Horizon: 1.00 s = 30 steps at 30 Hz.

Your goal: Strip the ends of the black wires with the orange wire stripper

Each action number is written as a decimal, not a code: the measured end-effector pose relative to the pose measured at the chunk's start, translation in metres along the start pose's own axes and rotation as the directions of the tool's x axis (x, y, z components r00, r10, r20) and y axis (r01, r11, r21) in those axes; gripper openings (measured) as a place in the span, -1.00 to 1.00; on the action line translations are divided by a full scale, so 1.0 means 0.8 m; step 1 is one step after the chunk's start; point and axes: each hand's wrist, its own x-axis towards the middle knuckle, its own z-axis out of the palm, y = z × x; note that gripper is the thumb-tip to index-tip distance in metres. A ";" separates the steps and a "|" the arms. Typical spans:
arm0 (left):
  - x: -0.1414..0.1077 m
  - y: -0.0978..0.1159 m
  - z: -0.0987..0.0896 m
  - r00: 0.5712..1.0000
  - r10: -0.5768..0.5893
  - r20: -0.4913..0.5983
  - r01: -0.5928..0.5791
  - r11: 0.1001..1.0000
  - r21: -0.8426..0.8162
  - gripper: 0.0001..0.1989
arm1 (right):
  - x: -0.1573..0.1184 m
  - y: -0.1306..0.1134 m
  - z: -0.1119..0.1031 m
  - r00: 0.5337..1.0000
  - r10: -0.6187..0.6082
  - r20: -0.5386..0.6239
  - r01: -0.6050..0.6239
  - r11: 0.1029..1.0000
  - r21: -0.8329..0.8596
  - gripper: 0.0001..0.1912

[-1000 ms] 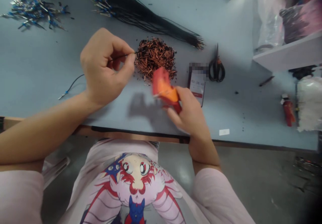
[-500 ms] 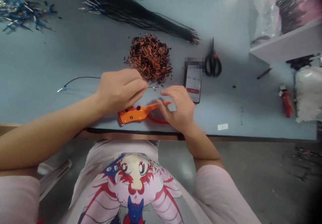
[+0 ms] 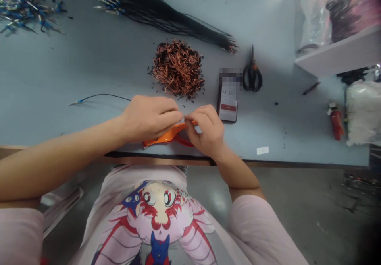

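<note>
While both hands meet over the near edge of the counter (image 3: 44, 78), the left hand (image 3: 149, 118) and right hand (image 3: 206, 132) nearly touch at the fingertips. Left fingers (image 3: 174, 116) clenched into a pinch; right fingers (image 3: 190, 118) likewise closed, just beside them. Whatever lies between the tips is hidden, so the grasp cannot be told. Orange tool (image 3: 166, 136), with a red loop handle (image 3: 184, 142), lies flat under the hands near the counter edge, its tip reaching the pinch; no lettering readable on it. Black wire (image 3: 101, 95) with a blue terminal (image 3: 79, 101) lies on the counter, its far end running under the left hand.

Beyond the hands: copper clippings (image 3: 177, 68) in a heap, black wire bundle (image 3: 166, 18), terminals (image 3: 26, 12) at far left. Phone (image 3: 228, 102) lies flat, its screen showing "03" and more small digits, too fine to read, over a red button; its top end is pixelated. Scissors (image 3: 252, 74) lie just right of it. Red bottle (image 3: 337, 124) and a blank-looking white slip (image 3: 262, 150) lie further right. Printed cartoon shirt (image 3: 160, 217) below.
</note>
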 end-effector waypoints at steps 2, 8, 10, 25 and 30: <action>0.001 0.004 -0.002 0.999 0.028 0.029 -0.028 1.000 0.000 -0.75 | -0.002 0.000 0.003 0.999 0.011 0.042 -0.010 1.000 -0.013 -0.88; 0.009 0.018 -0.008 0.992 0.068 0.108 -0.068 0.998 -0.003 -0.71 | -0.003 -0.002 0.003 0.996 -0.081 -0.020 0.078 0.988 -0.134 -0.85; 0.010 0.018 -0.009 0.990 0.073 0.124 -0.072 0.997 -0.014 -0.73 | 0.000 -0.003 -0.001 0.994 -0.104 -0.035 0.096 0.981 -0.169 -0.85; 0.011 -0.048 -0.044 0.956 -0.239 -0.168 0.263 0.955 0.138 -0.90 | 0.002 0.047 -0.061 0.811 0.000 -0.585 -0.110 0.982 -0.152 -0.84; 0.003 -0.045 -0.021 0.972 -0.195 -0.132 0.202 0.979 0.038 -0.89 | 0.008 0.042 -0.035 0.906 -0.006 -0.424 -0.104 0.966 -0.236 -0.90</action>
